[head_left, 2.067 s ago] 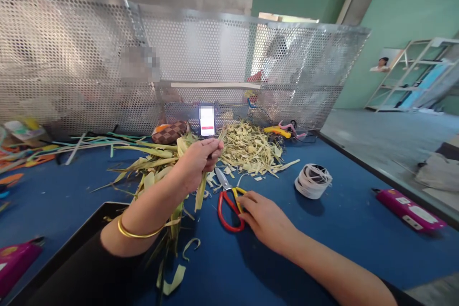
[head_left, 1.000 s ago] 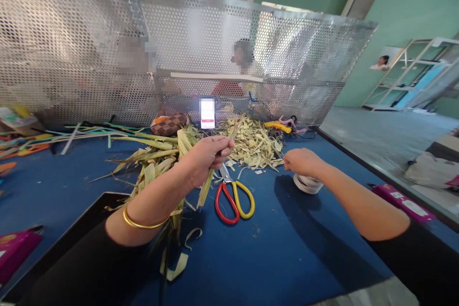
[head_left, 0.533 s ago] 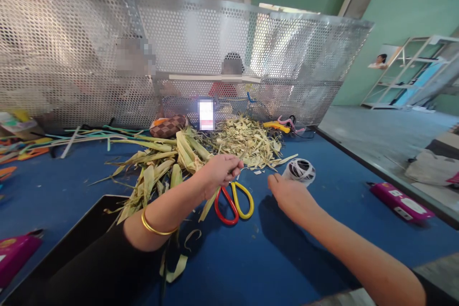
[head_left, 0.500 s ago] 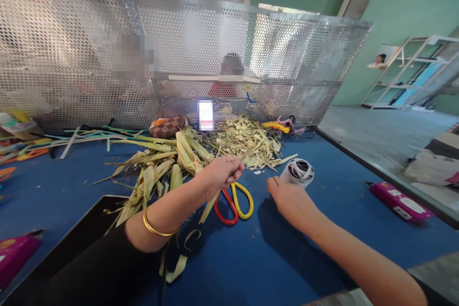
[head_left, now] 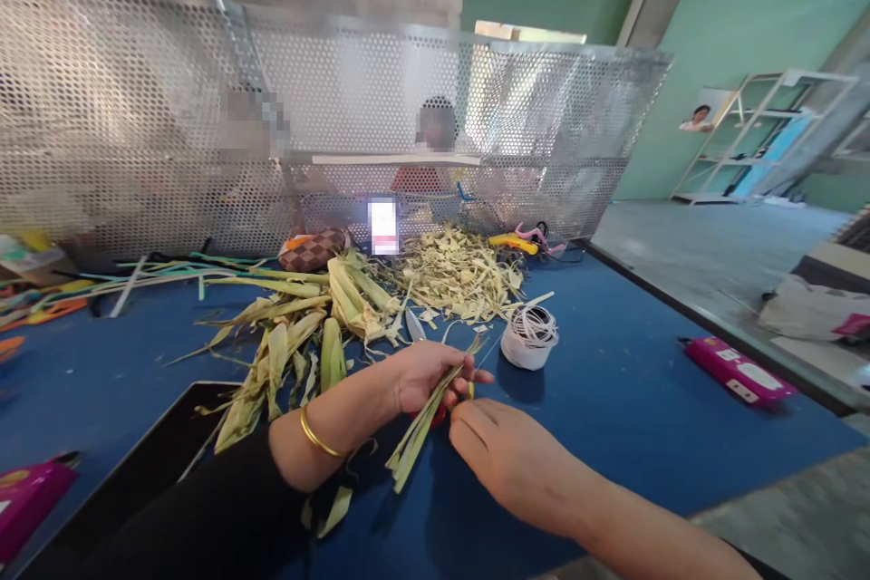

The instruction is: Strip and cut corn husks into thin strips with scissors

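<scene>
My left hand (head_left: 428,378) is closed round a small bundle of pale green dried corn husk strips (head_left: 418,439), which slants down to the left over the table. Against its fingertips, my right hand (head_left: 499,453) pinches what looks like the end of a thin white string, mostly covered by the fingers. A roll of white string (head_left: 530,340) stands just beyond, and a fine strand runs from it toward both hands. Scissors (head_left: 415,326) lie beneath the hands; their blade and a bit of red handle show, the rest is hidden.
Corn husks (head_left: 278,362) spread at the left beside a black tray (head_left: 169,421). Behind lies a heap of husk scraps (head_left: 462,276), with a phone (head_left: 384,227) and a perforated metal screen (head_left: 367,91). Magenta packs (head_left: 738,372) lie at both sides. Other people sit beyond the screen.
My right hand has moved left from the string roll to my left hand. The roll now stands free. My left hand has turned, bringing the husk bundle into view, and the hands cover the scissor handles.
</scene>
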Demonstrator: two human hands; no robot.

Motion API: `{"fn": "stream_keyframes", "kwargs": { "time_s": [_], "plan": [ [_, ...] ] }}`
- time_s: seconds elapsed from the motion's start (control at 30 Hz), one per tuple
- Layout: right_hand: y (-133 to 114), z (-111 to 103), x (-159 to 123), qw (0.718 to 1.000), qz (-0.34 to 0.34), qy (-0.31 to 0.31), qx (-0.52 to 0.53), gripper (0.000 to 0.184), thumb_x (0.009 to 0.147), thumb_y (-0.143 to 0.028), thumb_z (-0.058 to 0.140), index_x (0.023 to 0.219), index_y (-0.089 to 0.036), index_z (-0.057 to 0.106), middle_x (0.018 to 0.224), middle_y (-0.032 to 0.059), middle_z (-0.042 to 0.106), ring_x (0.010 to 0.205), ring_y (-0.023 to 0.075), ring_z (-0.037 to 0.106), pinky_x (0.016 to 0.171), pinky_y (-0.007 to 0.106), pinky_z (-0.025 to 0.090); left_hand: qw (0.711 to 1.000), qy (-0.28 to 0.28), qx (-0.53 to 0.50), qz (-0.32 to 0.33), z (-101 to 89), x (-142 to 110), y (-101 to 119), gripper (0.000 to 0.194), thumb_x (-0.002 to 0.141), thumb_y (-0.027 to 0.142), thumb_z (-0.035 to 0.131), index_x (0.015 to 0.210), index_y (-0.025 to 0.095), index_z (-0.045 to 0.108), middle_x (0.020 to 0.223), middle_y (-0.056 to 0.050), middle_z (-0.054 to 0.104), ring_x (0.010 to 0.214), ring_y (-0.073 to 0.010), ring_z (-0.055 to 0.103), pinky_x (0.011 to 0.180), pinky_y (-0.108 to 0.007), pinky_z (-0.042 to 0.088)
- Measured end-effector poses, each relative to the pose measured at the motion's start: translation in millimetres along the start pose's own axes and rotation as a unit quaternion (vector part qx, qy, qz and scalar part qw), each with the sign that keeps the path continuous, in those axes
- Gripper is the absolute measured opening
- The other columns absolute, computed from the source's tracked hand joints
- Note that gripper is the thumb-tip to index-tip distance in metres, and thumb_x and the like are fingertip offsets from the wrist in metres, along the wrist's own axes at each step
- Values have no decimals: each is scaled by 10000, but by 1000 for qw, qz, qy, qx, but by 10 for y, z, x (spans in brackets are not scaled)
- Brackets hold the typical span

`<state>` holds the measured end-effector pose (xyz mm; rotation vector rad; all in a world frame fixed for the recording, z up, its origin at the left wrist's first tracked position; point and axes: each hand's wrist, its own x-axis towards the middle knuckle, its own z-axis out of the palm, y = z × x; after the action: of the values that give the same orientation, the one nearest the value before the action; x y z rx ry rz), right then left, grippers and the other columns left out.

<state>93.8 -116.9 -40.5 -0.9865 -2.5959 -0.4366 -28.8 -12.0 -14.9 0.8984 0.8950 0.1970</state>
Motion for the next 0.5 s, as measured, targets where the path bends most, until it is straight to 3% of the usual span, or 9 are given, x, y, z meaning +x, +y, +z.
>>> {"fn": "stream_keyframes", "kwargs": {
  "time_s": [0.1,0.17,0.23,0.27,0.3,0.37,0.43,0.5],
  "plan": [
    [63,-67,-41,999,3,0,50,320,957,-134,306,791,-157,578,775,49,608,657,151,529,641,256,438,999,28,-41,-3,-2,-2,14,177,838,178,448,664,161,471,498,47,416,385,-64,345,395,-170,317],
    [226,-144,-75,995,59,64,54,303,963,-179,315,827,-176,585,828,51,626,698,141,558,664,245,439,997,56,-25,44,-25,8,22,179,843,152,417,672,164,468,489,64,380,378,-64,339,407,-177,351],
    [463,-220,-85,965,204,162,-22,237,951,-277,382,916,-178,595,970,97,626,875,182,584,775,279,443,993,67,6,97,-68,22,32,166,822,145,441,658,160,469,499,66,381,385,-59,347,424,-180,378],
    [589,-246,-76,942,284,163,-77,254,930,-355,430,988,-167,590,1068,136,599,975,232,567,817,323,440,991,66,23,118,-93,28,40,157,808,151,462,652,158,472,503,66,387,390,-57,352,430,-182,388],
    [706,-259,-60,917,347,153,-126,371,892,-455,472,1063,-141,570,1130,179,566,1022,286,552,794,359,449,988,65,37,133,-119,31,50,148,797,163,480,649,157,476,507,64,393,393,-56,356,432,-184,393],
    [884,-246,-10,887,430,61,-159,546,836,-581,487,1128,-122,536,1090,191,571,933,308,594,654,352,463,985,67,59,150,-163,25,78,135,782,193,508,654,158,482,512,63,401,398,-57,363,427,-186,390],
    [972,-205,35,872,462,-31,-157,574,831,-630,443,1081,-124,551,1012,170,590,805,287,627,551,324,437,981,73,69,163,-194,2,115,127,772,217,528,668,163,480,510,69,392,397,-60,361,421,-193,391],
    [1008,-188,43,867,471,-81,-140,522,855,-601,414,1030,-135,572,976,148,601,755,266,635,530,308,420,980,73,74,172,-219,-31,157,133,769,231,541,674,167,473,510,75,384,395,-58,351,422,-195,394]
  ]
}}
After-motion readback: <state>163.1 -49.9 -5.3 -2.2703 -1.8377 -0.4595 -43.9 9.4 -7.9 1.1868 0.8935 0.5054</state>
